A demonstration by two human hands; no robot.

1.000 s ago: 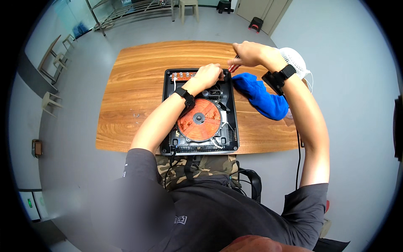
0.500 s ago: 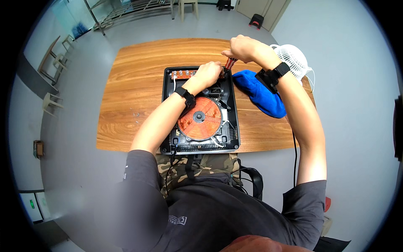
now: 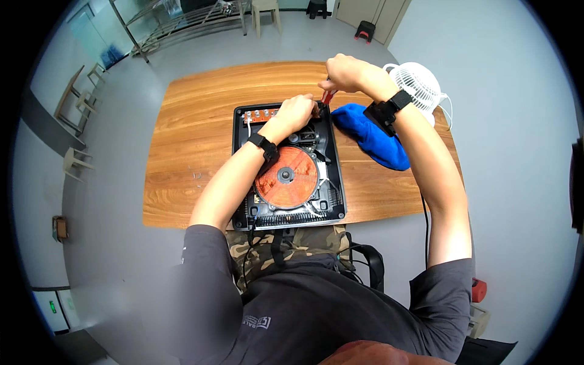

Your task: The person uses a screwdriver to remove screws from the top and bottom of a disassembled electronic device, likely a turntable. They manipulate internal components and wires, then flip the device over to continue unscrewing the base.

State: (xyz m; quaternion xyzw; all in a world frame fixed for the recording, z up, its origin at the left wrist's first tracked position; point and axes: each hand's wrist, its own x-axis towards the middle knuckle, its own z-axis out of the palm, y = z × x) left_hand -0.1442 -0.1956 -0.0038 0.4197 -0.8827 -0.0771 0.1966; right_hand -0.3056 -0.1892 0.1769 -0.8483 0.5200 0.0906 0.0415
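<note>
An opened induction cooker lies on the wooden table, its black shell (image 3: 238, 182) facing up around a round copper coil (image 3: 286, 176). Along its far edge runs an orange circuit board (image 3: 258, 116) with several small buttons. My left hand (image 3: 295, 113) reaches over the cooker, fingers closed at the right end of that board; the palm hides its middle. My right hand (image 3: 348, 73) grips a screwdriver (image 3: 329, 96) with a red and white handle from above. It points down at the shell's far right corner, beside my left fingertips. What its tip touches is too small to tell.
A blue cloth (image 3: 372, 139) lies right of the cooker, under my right forearm. Behind it stands a white fan (image 3: 417, 87) by the table's right edge. Small clear bits (image 3: 197, 176) lie on the wooden table (image 3: 176, 134) at left. A black cord (image 3: 426, 231) hangs at right.
The whole view has shifted slightly. My right hand stays over the far right corner, with the screwdriver's handle turned a little in its grip. My left hand keeps its place at the board.
</note>
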